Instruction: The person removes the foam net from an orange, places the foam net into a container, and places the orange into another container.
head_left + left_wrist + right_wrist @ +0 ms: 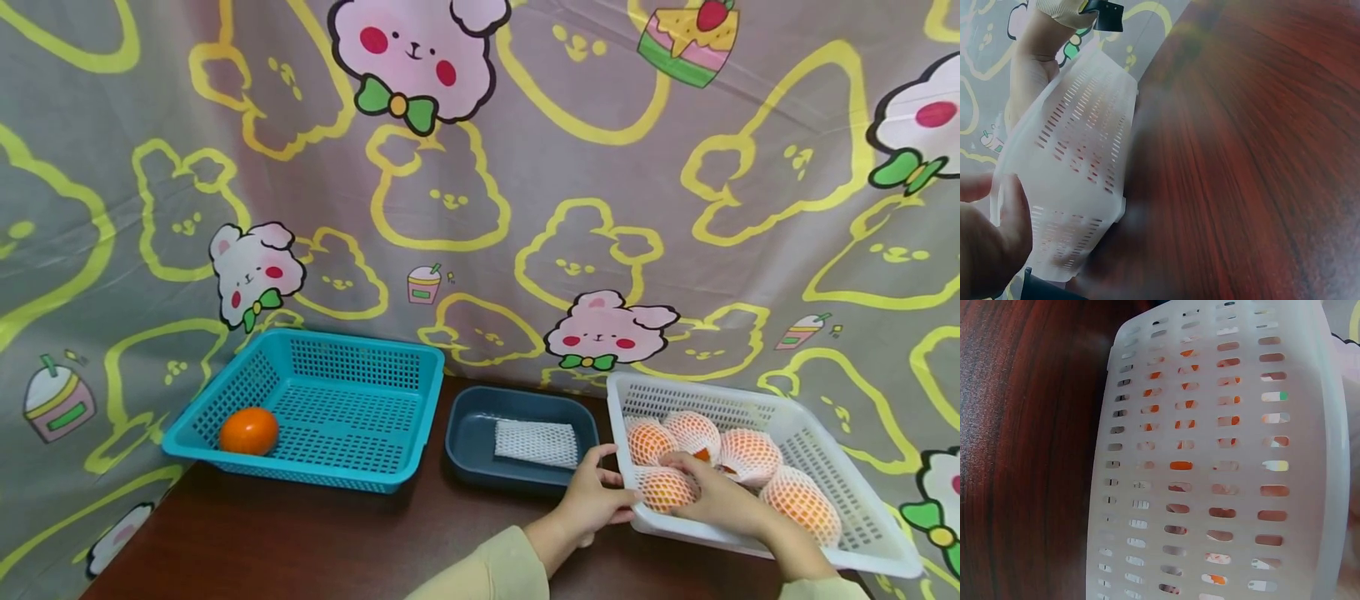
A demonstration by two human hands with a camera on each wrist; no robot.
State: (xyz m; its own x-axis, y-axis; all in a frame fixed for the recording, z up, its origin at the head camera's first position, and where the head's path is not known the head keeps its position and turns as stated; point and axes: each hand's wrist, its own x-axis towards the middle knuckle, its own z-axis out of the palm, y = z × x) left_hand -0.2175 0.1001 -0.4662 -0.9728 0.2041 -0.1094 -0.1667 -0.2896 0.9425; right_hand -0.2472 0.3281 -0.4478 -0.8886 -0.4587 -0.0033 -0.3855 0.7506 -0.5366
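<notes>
My right hand (pixel 720 500) reaches into the white basket (pixel 892 554), its fingers and thumb holding a round orange fruit in a white foam net (pixel 660 489) at the near left corner. Just left of it, my left hand (pixel 588 500) has its fingertips at the basket's left rim, fingers loosely bent. The left wrist view shows this left hand (pixel 997 237) at the basket corner. Several more netted fruits (pixel 750 457) lie around the right hand. In the right wrist view the basket wall (pixel 1300 487) hides the right hand's fingers.
A teal basket (pixel 352 477) at the left holds one bare orange fruit (pixel 249 431). Between the baskets stands a dark blue tray (pixel 468 417) with a flat white foam net (pixel 536 442) in it. Behind the brown table (pixel 300 542) hangs a patterned curtain (pixel 450 192).
</notes>
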